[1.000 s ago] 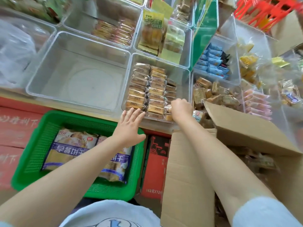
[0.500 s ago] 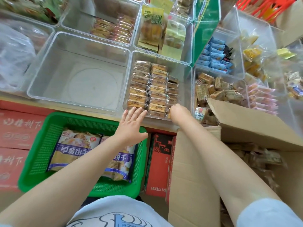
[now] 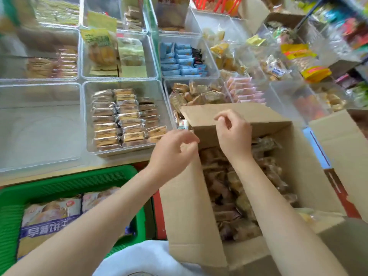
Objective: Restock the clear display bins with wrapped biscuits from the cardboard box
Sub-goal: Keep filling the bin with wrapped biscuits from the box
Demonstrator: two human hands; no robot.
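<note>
An open cardboard box stands at the lower right, full of wrapped biscuits. Above its far end hover both hands, each holding nothing. My left hand is over the box's left flap with fingers loosely curled. My right hand is over the far flap, fingers loosely bent. Left of the box, a clear display bin holds three neat rows of wrapped biscuits. Another clear bin further left is bare inside.
A green basket with large biscuit bags sits at the lower left. More clear bins behind hold blue packets, brown wrapped snacks and pink packets. A second cardboard box stands at the right edge.
Both hands have left the front of the biscuit bin and moved right, over the cardboard box. The view has swung right toward the box.
</note>
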